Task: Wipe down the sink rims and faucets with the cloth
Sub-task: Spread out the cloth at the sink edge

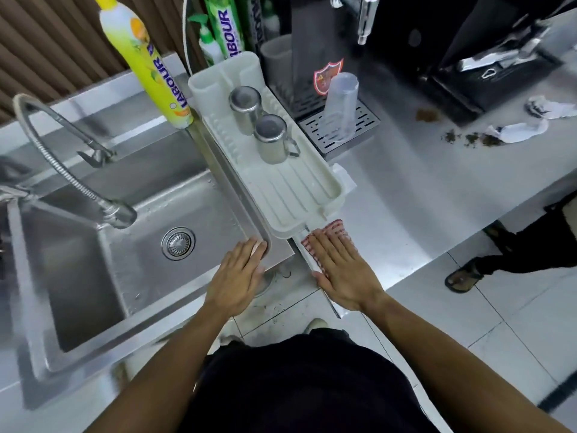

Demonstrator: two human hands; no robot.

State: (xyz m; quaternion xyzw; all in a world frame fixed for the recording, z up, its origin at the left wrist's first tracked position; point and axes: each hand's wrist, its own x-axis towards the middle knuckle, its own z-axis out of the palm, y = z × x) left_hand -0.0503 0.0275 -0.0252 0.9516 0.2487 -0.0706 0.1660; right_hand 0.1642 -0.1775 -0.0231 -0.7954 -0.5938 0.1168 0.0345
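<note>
A steel sink (93, 295) fills the left, with a drain (178, 243) in its basin and a flexible spring faucet (62, 170) arching over it. My left hand (237, 276) lies flat with straight fingers on the sink's near right rim corner. A red-and-white checked cloth (337, 231) lies on the steel counter edge just right of the sink. My right hand (340, 273) presses flat on the cloth, covering most of it.
A white drying rack (299, 195) with two upturned steel cups (270, 137) lies along the sink's right rim. A yellow soap bottle (146, 64) stands behind. A clear cup (338, 107) sits on a drip grate. Crumpled tissues (518, 131) and crumbs litter the counter. A person's sandalled foot (462, 278) stands right.
</note>
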